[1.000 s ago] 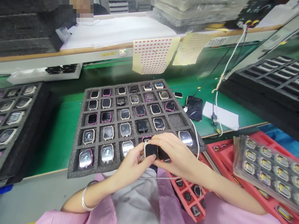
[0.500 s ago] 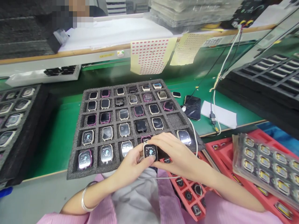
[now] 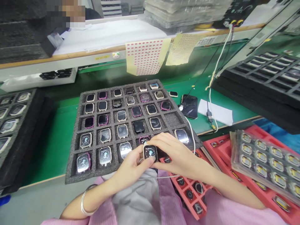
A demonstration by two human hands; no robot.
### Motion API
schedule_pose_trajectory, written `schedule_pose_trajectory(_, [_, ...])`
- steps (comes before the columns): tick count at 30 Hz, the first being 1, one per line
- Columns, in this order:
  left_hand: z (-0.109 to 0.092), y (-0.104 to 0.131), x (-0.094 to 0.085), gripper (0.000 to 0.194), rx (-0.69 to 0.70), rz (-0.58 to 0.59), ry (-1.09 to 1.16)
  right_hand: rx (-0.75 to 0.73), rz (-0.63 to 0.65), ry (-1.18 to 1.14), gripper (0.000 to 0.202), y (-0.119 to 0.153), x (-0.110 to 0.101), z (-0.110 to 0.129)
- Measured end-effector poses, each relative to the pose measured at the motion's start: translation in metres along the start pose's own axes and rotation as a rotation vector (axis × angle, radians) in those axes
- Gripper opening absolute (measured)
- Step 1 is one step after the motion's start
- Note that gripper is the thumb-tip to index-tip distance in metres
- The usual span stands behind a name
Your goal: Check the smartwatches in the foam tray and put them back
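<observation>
A smartwatch [image 3: 150, 153] with a pale case and a lit dial is held between both hands, over the near edge of the dark foam tray [image 3: 81, 120]. My left hand [image 3: 134, 161] grips it from the left, the thumb along its lower edge. From the right, my right hand [image 3: 167, 147] closes on its upper right side with the fingertips. A thin white cable [image 3: 168, 177] runs below the hands. Watches in pale, purple and black cases sit in the tray's compartments, several with lit screens. My fingers hide the watch's back.
A red tray [image 3: 185, 201] of round dark parts lies at the lower right, near a clear blister tray [image 3: 260, 156] of metal parts. A black phone [image 3: 189, 106] and white paper [image 3: 215, 112] lie beyond. Foam trays flank both sides; a person sits behind the shelf.
The whole view has shifted slightly, so the background sits a little further left. Both hands keep the same hold on the smartwatch.
</observation>
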State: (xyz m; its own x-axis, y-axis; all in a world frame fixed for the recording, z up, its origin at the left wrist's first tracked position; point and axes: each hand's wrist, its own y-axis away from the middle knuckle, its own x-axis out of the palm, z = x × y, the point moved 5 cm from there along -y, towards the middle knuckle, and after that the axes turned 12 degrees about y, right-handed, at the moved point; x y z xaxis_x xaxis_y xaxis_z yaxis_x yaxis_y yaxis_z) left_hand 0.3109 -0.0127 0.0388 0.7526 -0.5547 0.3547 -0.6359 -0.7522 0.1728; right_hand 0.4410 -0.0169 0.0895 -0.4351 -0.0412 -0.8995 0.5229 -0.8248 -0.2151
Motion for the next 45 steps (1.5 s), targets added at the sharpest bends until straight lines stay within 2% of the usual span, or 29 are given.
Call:
schedule_pose_trajectory(8, [-0.002,0.0,0.002,0.026,-0.006,0.002,0.007,0.002,0.014,-0.004,0.029,-0.001,-0.004,0.001])
schedule_pose_trajectory(14, [0.002,0.002,0.005,0.024,-0.002,0.015,-0.054,0.025,0.072,-0.078,0.029,0.003,-0.006,-0.002])
schedule_pose_trajectory(18, [0.005,0.005,0.007,0.039,-0.048,0.051,-0.067,0.051,0.024,-0.123,0.037,0.009,-0.02,-0.018])
schedule_pose_trajectory(21, [0.006,0.007,0.009,0.037,-0.095,0.061,-0.067,0.133,-0.019,0.055,0.039,0.017,-0.027,-0.041])
schedule_pose_trajectory(26, [0.003,0.007,0.012,0.025,-0.11,0.075,-0.09,0.147,0.094,0.278,0.049,0.034,-0.033,-0.058])
schedule_pose_trajectory(30, [-0.001,0.006,0.015,0.022,-0.125,0.09,-0.078,0.159,0.144,0.436,0.035,0.045,-0.049,-0.067])
schedule_pose_trajectory(33, [-0.002,0.0,0.017,0.022,-0.112,0.093,-0.025,0.16,0.235,0.46,0.033,0.046,-0.047,-0.079])
schedule_pose_trajectory(36, [-0.003,-0.007,0.02,0.026,-0.08,0.086,0.016,0.169,0.258,0.424,0.037,0.047,-0.042,-0.088])
schedule_pose_trajectory(39, [-0.003,-0.01,0.022,0.03,-0.079,0.095,0.016,0.209,0.218,0.363,0.035,0.05,-0.046,-0.088])
schedule_pose_trajectory(41, [-0.003,-0.01,0.023,0.032,-0.11,0.114,0.017,0.263,0.124,0.294,0.034,0.05,-0.054,-0.079])
schedule_pose_trajectory(44, [-0.003,-0.009,0.024,0.037,-0.137,0.145,0.028,0.325,-0.051,0.183,0.036,0.044,-0.063,-0.055])
schedule_pose_trajectory(45, [-0.003,-0.01,0.024,0.039,-0.128,0.151,0.034,0.307,-0.069,0.145,0.036,0.039,-0.061,-0.044])
